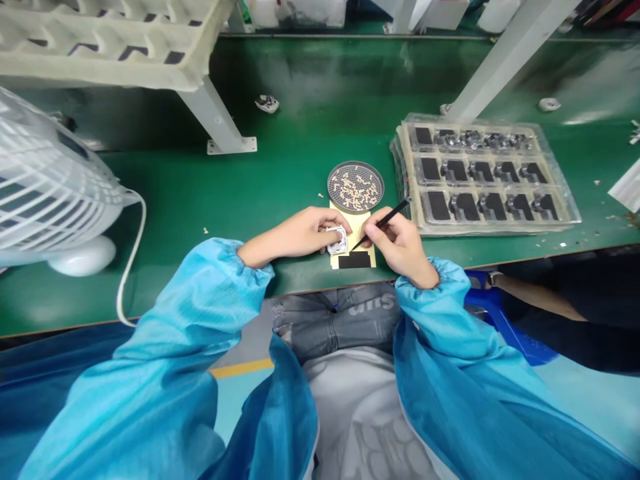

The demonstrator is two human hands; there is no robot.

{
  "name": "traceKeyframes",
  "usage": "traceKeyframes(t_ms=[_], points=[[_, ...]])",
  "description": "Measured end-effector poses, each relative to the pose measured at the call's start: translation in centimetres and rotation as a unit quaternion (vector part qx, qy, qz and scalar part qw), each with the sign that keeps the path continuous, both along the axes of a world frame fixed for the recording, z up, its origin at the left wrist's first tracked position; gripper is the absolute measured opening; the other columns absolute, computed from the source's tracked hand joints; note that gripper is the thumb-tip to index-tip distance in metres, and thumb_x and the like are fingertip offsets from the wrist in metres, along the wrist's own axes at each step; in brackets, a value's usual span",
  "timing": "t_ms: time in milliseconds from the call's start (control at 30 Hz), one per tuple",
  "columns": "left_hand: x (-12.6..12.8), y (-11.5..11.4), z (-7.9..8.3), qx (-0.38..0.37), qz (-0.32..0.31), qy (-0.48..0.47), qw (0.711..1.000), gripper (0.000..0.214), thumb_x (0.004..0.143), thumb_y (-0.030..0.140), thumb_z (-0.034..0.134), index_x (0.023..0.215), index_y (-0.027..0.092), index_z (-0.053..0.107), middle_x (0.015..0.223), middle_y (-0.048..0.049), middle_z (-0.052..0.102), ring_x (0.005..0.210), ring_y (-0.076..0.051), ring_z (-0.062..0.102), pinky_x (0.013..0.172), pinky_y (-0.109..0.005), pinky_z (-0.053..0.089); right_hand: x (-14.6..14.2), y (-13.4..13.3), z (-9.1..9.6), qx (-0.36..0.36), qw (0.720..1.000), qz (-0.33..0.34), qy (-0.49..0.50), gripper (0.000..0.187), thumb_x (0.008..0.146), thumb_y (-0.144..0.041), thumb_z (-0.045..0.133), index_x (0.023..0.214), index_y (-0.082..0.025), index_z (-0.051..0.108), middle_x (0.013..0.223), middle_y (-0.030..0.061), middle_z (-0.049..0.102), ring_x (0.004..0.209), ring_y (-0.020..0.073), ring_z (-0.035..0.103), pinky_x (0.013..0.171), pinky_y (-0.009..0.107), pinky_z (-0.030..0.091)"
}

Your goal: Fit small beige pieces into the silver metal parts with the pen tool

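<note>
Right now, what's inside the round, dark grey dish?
Small beige pieces lie scattered across the round, dark grey dish; the floor directly beneath them is covered and can't be seen.

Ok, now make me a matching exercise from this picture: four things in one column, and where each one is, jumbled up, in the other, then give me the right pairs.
Things:
1. black pen-like tool
2. small white part
3. round grey tray
4. white fan

Places:
A. at the left edge of the picture
B. held in the right hand
C. on the bench, beyond both hands, with small pale pieces in it
D. held in the left hand

Right pairs: 1-B, 2-D, 3-C, 4-A
</note>
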State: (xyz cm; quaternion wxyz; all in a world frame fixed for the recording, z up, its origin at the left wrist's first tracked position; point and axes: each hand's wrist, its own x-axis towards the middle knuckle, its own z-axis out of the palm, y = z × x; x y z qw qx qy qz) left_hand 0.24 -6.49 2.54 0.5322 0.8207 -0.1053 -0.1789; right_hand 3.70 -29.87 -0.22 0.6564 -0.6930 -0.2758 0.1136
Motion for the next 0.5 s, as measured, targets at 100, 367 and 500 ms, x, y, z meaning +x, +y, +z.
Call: traceKeyframes(t_ms=[100, 367, 500], points=[[0.0, -0.1, 0.11, 0.003, 0.005, -0.001, 1.0, 0.031, 0.09, 0.029, 0.064, 0.113, 0.014, 0.078, 0.089, -0.0048, 0.078, 0.067, -0.013, 0.064, 0.062, -0.022, 0.049, -0.12, -0.11, -0.07, 0.012, 1.0, 0.003, -0.008, 0.027, 0.098, -0.046, 0.073, 0.093, -0.021, 0.063, 0.082, 0.0003, 0.068, 0.068, 0.0131, 0.071, 0.064, 0.025, 0.06], [-0.22, -0.21, 0.29, 0.021, 0.009, -0.006, 1.0, 0.038, 0.087, 0.029, 0.068, 0.12, 0.016, 0.081, 0.098, -0.0047, 0.081, 0.076, -0.016, 0.067, 0.071, -0.025, 0.052, -0.16, 0.06, -0.39, 0.109, 0.978, -0.056, -0.168, 0.009, 0.098, -0.03, 0.072, 0.099, -0.022, 0.069, 0.094, 0.006, 0.074, 0.09, 0.0221, 0.074, 0.08, 0.04, 0.063], [-0.33, -0.3, 0.37, 0.019, 0.012, -0.011, 1.0, 0.036, 0.087, 0.03, 0.068, 0.117, 0.016, 0.082, 0.096, -0.0047, 0.081, 0.075, -0.016, 0.067, 0.072, -0.026, 0.052, -0.09, 0.2, -0.53, 0.073, 0.971, -0.051, -0.22, 0.005, 0.098, -0.029, 0.071, 0.1, -0.024, 0.071, 0.095, 0.006, 0.076, 0.095, 0.0244, 0.074, 0.088, 0.045, 0.062]])
